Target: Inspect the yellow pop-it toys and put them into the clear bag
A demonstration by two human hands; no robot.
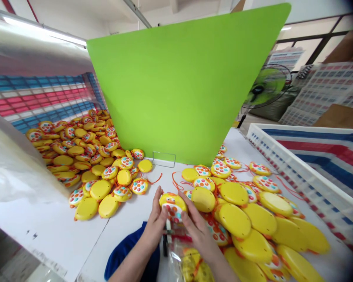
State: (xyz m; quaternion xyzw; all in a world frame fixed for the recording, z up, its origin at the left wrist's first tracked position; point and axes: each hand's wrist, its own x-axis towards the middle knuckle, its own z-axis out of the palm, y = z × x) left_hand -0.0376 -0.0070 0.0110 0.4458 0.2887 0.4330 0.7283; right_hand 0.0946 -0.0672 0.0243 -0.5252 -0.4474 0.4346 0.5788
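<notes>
Between my two hands is a yellow duck-shaped toy (174, 200), its face and coloured dots turned up toward me. My left hand (156, 217) grips its left side, the thumb over the front. On the other side my right hand (194, 219) holds the right edge, thumb also on the dotted front. Under the hands lie a clear plastic bag (176, 256) with yellow toys in it and a dark blue cloth (132, 250). A heap of similar toys (239, 219) spreads just right of my right hand, many back side up, some with red cords.
A green panel (176, 90) stands upright behind the hands, with a wire stand (164, 159) at its foot. More toys (85, 149) are piled at the left inside a striped-lined enclosure. A white crate (306, 172) with striped lining stands at the right; a fan (264, 86) is behind.
</notes>
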